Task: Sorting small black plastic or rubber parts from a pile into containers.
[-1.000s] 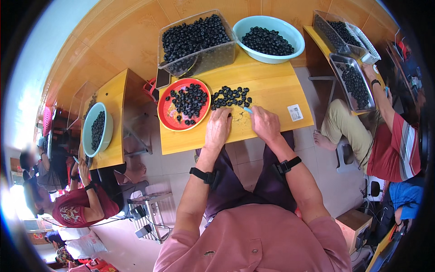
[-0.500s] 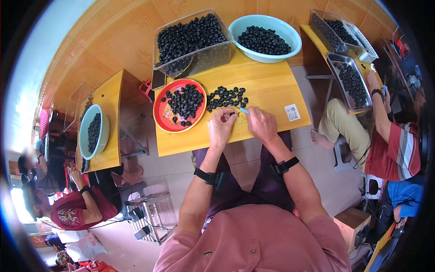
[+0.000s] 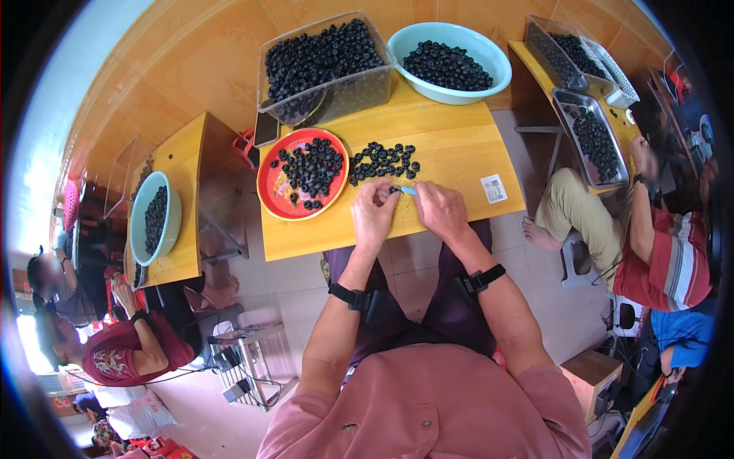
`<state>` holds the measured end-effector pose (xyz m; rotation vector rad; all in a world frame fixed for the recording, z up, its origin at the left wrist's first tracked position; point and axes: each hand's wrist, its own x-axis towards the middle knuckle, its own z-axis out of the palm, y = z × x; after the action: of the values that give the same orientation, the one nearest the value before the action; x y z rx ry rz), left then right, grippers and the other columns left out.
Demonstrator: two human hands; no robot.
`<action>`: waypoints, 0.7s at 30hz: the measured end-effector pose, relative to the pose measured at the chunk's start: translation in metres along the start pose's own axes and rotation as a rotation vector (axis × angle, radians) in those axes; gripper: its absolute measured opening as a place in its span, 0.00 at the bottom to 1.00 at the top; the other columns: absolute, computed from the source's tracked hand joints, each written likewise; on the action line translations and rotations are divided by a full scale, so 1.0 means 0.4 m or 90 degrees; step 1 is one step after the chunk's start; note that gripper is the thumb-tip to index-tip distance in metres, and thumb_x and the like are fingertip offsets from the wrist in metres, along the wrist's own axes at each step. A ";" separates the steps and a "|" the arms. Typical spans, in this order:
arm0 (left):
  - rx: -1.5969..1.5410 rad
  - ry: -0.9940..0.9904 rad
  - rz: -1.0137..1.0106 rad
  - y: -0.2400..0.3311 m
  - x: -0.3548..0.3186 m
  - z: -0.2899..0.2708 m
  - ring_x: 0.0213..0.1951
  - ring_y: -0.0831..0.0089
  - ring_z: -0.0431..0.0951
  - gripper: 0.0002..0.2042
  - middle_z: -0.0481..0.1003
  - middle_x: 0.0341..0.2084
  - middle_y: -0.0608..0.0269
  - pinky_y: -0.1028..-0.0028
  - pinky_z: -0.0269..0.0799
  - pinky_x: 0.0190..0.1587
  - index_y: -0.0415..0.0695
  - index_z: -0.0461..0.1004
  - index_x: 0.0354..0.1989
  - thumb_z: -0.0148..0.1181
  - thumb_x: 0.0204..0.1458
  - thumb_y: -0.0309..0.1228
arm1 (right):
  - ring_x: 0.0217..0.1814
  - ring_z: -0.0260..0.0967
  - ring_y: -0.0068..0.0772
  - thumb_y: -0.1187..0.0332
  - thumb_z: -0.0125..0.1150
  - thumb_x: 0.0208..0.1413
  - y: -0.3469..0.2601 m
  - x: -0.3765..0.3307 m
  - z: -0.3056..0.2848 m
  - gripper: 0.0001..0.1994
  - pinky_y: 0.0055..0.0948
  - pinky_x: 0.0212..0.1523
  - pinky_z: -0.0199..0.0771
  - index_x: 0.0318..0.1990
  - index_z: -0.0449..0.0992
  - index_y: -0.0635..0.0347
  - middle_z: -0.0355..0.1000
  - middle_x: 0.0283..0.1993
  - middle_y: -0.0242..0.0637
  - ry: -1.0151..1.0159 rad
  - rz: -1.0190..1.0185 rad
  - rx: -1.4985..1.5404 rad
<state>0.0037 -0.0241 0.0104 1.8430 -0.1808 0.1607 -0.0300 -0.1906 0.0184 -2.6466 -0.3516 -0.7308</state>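
Note:
Over the front edge of the yellow table (image 3: 459,138), my left hand (image 3: 371,218) pinches a small black ring-shaped piece (image 3: 394,190) between thumb and fingers. My right hand (image 3: 441,213) grips a slim tool with a light blue handle (image 3: 409,190). Its tip meets the black piece, and what kind of tip it is cannot be made out. Just beyond my hands lies a loose patch of similar black pieces (image 3: 382,162). A round red tray (image 3: 267,177) to the left holds many more of them.
At the back stand a clear plastic bin (image 3: 344,86) and a pale blue basin (image 3: 451,96), both heaped with black pieces. A white label (image 3: 493,189) lies on the right. Co-workers sit at a left table (image 3: 187,191) and beside a metal tray (image 3: 621,180) on the right.
The blue-handled tool has come closer to the left fingers and its tip now meets the black piece. My hands have otherwise barely moved.

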 end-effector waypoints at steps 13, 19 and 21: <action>0.015 0.014 0.025 0.001 -0.002 0.003 0.33 0.77 0.79 0.14 0.79 0.32 0.62 0.75 0.78 0.40 0.39 0.79 0.45 0.71 0.49 0.20 | 0.28 0.77 0.42 0.69 0.60 0.60 -0.003 0.007 -0.003 0.05 0.41 0.27 0.77 0.34 0.73 0.60 0.72 0.27 0.40 -0.018 -0.026 -0.006; 0.026 0.016 0.032 0.001 -0.003 0.005 0.32 0.76 0.79 0.14 0.80 0.32 0.62 0.75 0.78 0.40 0.40 0.80 0.45 0.72 0.49 0.20 | 0.27 0.77 0.41 0.69 0.60 0.59 -0.001 0.003 -0.001 0.05 0.40 0.26 0.77 0.34 0.73 0.60 0.72 0.27 0.39 -0.005 -0.037 -0.021; 0.030 0.016 0.032 -0.001 -0.003 0.004 0.32 0.76 0.79 0.14 0.80 0.32 0.62 0.75 0.78 0.40 0.40 0.80 0.45 0.72 0.49 0.20 | 0.27 0.77 0.41 0.69 0.60 0.59 -0.002 0.003 0.000 0.05 0.40 0.26 0.77 0.34 0.73 0.60 0.72 0.27 0.39 -0.011 -0.033 -0.030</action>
<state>0.0025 -0.0254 0.0093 1.8825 -0.2076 0.2255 -0.0293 -0.1899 0.0192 -2.6985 -0.4146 -0.7402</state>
